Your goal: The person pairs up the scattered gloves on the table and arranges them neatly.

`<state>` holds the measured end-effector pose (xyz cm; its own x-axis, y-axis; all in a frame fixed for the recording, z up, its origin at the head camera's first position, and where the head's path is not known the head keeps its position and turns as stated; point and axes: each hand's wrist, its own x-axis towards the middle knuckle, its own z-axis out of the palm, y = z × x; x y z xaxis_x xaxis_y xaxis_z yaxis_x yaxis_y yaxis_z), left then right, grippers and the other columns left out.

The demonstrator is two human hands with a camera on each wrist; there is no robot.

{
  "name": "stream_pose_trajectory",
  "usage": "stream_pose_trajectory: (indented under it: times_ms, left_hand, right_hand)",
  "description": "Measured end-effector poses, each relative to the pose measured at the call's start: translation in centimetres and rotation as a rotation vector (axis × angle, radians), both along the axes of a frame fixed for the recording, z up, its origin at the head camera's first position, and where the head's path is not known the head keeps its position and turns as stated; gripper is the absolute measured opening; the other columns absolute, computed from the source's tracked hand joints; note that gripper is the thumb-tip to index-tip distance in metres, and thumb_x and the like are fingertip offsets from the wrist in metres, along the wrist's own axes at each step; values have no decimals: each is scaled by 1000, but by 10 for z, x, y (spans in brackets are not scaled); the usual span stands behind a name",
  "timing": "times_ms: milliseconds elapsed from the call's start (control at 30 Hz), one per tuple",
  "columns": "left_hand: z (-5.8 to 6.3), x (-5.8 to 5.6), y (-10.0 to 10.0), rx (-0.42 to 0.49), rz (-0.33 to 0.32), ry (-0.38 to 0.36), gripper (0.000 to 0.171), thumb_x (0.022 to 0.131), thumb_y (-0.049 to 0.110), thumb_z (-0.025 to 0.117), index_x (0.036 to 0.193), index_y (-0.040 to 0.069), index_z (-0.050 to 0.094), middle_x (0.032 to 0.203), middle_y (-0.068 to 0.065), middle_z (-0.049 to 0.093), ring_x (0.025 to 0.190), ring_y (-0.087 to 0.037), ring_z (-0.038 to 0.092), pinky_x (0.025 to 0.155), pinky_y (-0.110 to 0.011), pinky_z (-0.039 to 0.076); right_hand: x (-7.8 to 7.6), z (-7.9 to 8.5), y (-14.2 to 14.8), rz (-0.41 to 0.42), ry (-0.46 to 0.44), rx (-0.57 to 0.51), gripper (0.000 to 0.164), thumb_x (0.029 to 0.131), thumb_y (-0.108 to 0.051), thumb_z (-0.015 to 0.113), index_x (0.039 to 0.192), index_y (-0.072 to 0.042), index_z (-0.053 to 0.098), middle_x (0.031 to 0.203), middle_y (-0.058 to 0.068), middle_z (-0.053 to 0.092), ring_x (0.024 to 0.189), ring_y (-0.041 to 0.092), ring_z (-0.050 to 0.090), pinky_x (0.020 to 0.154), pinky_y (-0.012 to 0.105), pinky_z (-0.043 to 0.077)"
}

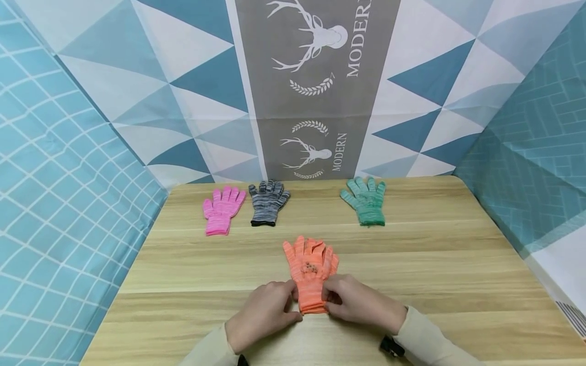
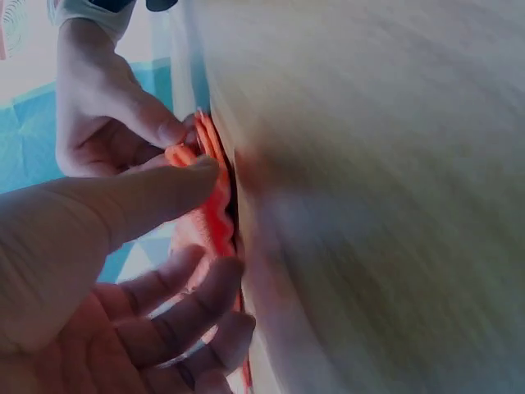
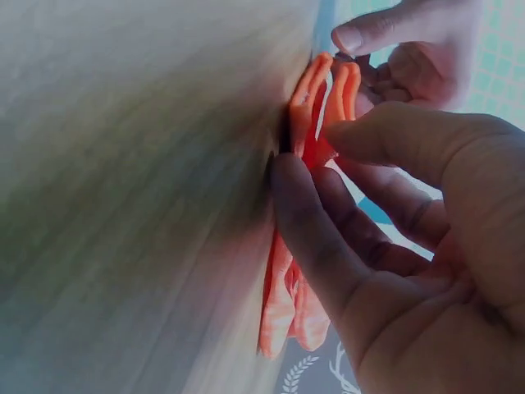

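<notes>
A pair of orange knitted gloves, one lying over the other, rests on the table with fingers pointing away and cuffs toward me. My left hand is at the left edge of the cuffs, its thumb apart from its loosely bent fingers. On the other side, my right hand pinches the cuff edge between thumb and fingers. In the right wrist view the cuff layers stand slightly apart, with the right thumb against the upper one.
Toward the back of the wooden table lie a pink glove, a grey-black glove and a green glove. A patterned cloth hangs behind the table, with blue cloth along the left side.
</notes>
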<state>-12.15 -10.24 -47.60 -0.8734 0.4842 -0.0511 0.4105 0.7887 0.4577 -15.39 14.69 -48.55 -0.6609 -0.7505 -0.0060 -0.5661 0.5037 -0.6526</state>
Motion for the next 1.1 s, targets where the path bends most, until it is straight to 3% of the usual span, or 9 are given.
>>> stream_pose_trajectory:
  times_ms: [133, 333, 500, 700, 867, 1100]
  left_hand:
    - [0, 1, 6, 16, -41, -21, 30, 81, 32, 86, 91, 20, 60, 65, 12, 50, 56, 1, 40, 50, -20, 35]
    - [0, 1, 12, 6, -65, -2, 26, 83, 24, 85, 89, 20, 60, 68, 13, 50, 57, 1, 41, 51, -20, 36]
    - [-1, -1, 14, 4, -119, 42, 18, 85, 17, 82, 89, 19, 65, 73, 13, 55, 64, 2, 45, 57, -18, 42]
    - [-3, -1, 14, -2, -151, 103, 13, 85, 14, 80, 88, 19, 68, 76, 12, 60, 71, 2, 49, 63, -17, 45]
    - [-2, -1, 13, 1, -167, 135, 11, 87, 16, 80, 88, 20, 70, 77, 11, 61, 73, 0, 51, 64, -18, 46]
    - [-1, -2, 13, 49, -169, 162, 17, 91, 17, 78, 81, 23, 65, 75, 16, 58, 73, 1, 50, 67, -18, 46]
  right_hand:
    - [1, 3, 1, 18, 3, 17, 19, 91, -8, 74, 85, -22, 63, 80, -14, 54, 71, 0, 51, 61, 16, 47]
    - [4, 3, 4, 46, -64, 64, 17, 93, -13, 75, 105, -17, 65, 79, -12, 56, 68, 0, 50, 60, 16, 46]
    - [5, 0, 5, 46, -53, 51, 22, 93, -13, 76, 114, -14, 68, 81, -13, 55, 70, -1, 50, 62, 16, 47]
    - [4, -3, 3, 33, -12, 30, 12, 92, -15, 78, 98, -16, 67, 81, -14, 56, 70, -2, 49, 63, 15, 48]
    - [2, -3, 3, 22, -7, 17, 12, 97, -17, 72, 87, -20, 66, 80, -16, 57, 72, -5, 49, 67, 16, 48]
    - [4, -5, 4, 19, 18, 1, 7, 98, -17, 71, 93, -18, 66, 85, -13, 59, 74, -5, 50, 67, 16, 50]
